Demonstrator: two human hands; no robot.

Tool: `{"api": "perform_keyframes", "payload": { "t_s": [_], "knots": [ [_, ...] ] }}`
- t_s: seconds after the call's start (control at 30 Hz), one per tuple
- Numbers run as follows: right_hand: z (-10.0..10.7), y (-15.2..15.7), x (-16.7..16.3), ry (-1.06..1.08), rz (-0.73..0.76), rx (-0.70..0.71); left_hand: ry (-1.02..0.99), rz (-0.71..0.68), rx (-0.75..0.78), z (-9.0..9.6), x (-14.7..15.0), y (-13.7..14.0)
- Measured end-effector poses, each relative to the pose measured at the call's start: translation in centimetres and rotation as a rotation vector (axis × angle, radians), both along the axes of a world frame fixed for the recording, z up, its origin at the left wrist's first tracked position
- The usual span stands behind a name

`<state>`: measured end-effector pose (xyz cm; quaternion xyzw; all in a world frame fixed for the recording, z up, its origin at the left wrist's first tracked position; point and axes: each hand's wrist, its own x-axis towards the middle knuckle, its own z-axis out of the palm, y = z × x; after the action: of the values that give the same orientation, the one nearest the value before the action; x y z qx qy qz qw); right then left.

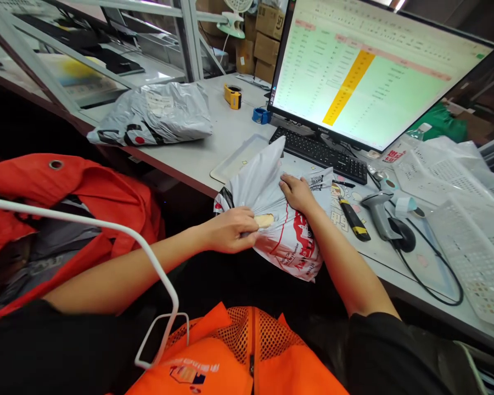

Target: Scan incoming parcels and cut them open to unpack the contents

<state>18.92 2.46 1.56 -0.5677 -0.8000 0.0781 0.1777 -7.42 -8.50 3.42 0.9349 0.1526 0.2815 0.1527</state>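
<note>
A white plastic mailing bag point(278, 236) with red and black print lies over the desk's front edge and hangs partly beyond it. My left hand point(236, 229) is closed on the plastic at its left side, drawing it into creases. Right beside those fingers, a torn opening in the bag shows something pale yellow point(265, 221); what it is I cannot tell. On the bag's upper part rests my right hand point(297, 193), fingers bent together on the plastic. What is inside the bag is otherwise hidden.
Another grey mailing bag point(160, 115) lies at the left. A monitor point(370, 71) stands behind a keyboard point(323, 153). A yellow-black utility knife point(354, 220), a barcode scanner point(381, 214) and white perforated baskets point(469, 241) are on the right. An open red bag point(119, 192) is at left.
</note>
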Motion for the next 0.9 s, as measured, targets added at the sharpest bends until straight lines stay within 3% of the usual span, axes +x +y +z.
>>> {"api": "perform_keyframes", "payload": {
  "t_s": [0.1, 0.17, 0.3, 0.47, 0.6, 0.7, 0.9],
  "knots": [
    [1.1, -1.0, -0.1, 0.044, 0.072, 0.101, -0.095, 0.126, 0.069, -0.9, 0.7, 1.5],
    [2.1, -2.4, -0.8, 0.06, 0.196, 0.143, -0.186, 0.231, 0.094, -1.0, 1.6, 2.6],
    [3.1, -5.6, -3.6, -0.066, 0.386, 0.073, -0.311, 0.376, 0.094, -0.4, 3.4, 3.7],
    [3.0, -7.0, -5.7, -0.223, 0.171, 0.049, -0.198, 0.37, 0.156, -0.5, 4.1, 3.3],
    [3.8, -5.5, -3.7, -0.355, -0.039, 0.074, 0.074, 0.349, 0.129, -1.1, 3.2, 3.1],
    [4.4, -3.7, -1.3, -0.335, -0.151, 0.037, 0.239, 0.384, 0.133, -1.1, 3.0, 3.1],
    [4.6, -1.5, 0.8, -0.088, -0.043, -0.182, 0.357, 0.422, 0.177, 0.0, 4.1, 3.9]
  ]
}}
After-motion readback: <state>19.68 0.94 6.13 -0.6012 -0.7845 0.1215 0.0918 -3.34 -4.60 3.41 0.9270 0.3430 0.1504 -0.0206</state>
